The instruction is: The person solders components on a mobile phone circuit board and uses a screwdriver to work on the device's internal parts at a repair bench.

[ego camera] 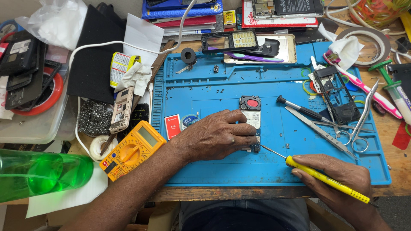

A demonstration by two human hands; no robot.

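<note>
A: What covers the wooden desk [396, 171]?
B: A blue work mat [205, 169] at the centre. At nine o'clock sit a yellow multimeter [132, 149] and steel wool [94, 117]; at three o'clock, scissors [359, 124] and tweezers [319, 130].

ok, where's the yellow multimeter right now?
Head view: the yellow multimeter lies at the left edge of the blue repair mat, just left of the left hand's forearm, below a gold phone and right of the green bottle.
</note>
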